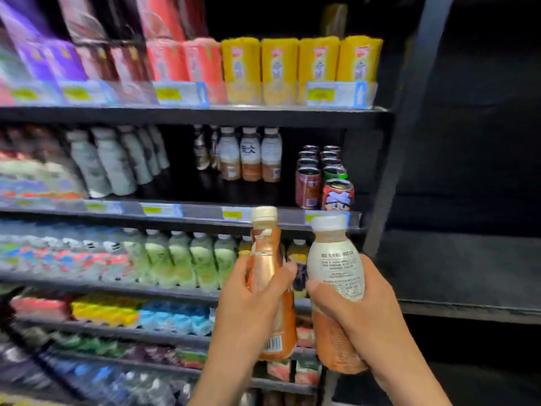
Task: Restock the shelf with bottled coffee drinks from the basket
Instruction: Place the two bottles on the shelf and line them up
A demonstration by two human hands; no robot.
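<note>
My left hand (248, 306) grips an orange-brown coffee bottle (268, 259) with a cream cap, held upright in front of the lower shelves. My right hand (363, 315) holds a second coffee bottle (333, 259) with a cream label over an orange base and a white cap. Both bottles are raised just below the edge of the middle shelf (205, 210). On that shelf, set back, stand several matching coffee bottles (251, 155), with dark bare room in front of and to the left of them. The basket is out of view.
Red and green cans (322, 177) stand at the right end of the middle shelf. Pale bottles (117, 162) fill its left side. Yellow and red cartons (298, 68) line the shelf above. Green bottles (181, 259) sit below. A dark upright post (409, 127) bounds the shelves on the right.
</note>
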